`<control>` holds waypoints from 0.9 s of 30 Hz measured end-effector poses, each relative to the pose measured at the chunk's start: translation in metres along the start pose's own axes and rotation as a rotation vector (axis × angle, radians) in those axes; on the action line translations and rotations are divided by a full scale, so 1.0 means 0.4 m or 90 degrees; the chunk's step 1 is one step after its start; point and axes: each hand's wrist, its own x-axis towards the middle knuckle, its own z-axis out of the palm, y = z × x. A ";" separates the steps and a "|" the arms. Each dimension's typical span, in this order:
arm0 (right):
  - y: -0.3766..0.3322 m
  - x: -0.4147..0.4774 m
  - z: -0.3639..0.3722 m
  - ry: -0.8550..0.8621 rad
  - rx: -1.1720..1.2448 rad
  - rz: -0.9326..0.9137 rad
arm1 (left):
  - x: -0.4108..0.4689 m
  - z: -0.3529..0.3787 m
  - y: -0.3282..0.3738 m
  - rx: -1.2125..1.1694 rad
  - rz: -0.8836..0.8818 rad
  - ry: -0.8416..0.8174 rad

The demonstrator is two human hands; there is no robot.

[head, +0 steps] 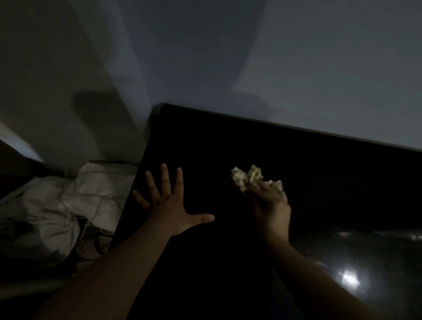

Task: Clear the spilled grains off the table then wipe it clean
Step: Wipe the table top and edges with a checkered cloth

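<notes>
Grains barely show on the dark bench (230,141) (dim light); left hand (171,206) spread open, right hand (271,206) grips a pale wad (248,178), so wiping likely remains.

The glossy black tabletop (325,177) runs out past the right and bottom edges. Its surface is so dark that anything small lying on it cannot be made out, and one pale speck (205,239) is too small to identify. A white glare patch (350,279) washes out the near right part. The pale lumpy wad (252,179) is blurred (cloth, paper or clumped grains: cannot tell). It hides the fingertips of the right grip (272,206) holding it. Whether the spread left grip (171,206) touches the tabletop is unclear. The left forearm (108,276) and right forearm (320,285) are cut off at the bottom edge. The crumpled white bedding with thin cords (58,201) passes out of the left edge, and its dark-patterned patch (97,244) is unreadable.
</notes>
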 end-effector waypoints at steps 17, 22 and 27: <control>-0.003 -0.148 0.011 -0.002 -0.040 -0.044 | -0.140 0.080 -0.116 0.001 0.144 0.097; -0.045 -0.277 -0.008 -0.139 0.037 -0.050 | -0.207 0.120 -0.155 -0.011 0.158 0.021; -0.040 -0.208 -0.040 -0.023 0.041 0.029 | -0.222 0.145 -0.198 0.013 0.189 0.007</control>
